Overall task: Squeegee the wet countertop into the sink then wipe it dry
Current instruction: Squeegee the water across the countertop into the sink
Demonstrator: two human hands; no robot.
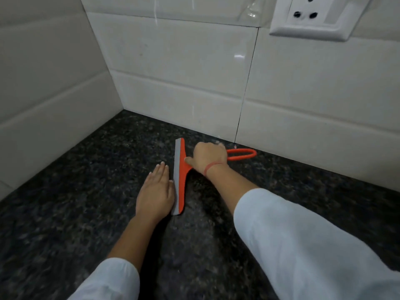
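The right hand (208, 158) grips the orange squeegee (183, 169) by its handle. Its blade (177, 165) runs toward the tiled wall (173, 83), and the left hand (156, 192) lies flat on the table (82, 213) against the blade's left.

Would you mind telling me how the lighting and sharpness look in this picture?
Head view: dim, soft light; a small glare patch on the wall tiles; a dark shadow on the countertop just right of the squeegee; tile lines bend from the wide lens; slight blur overall.
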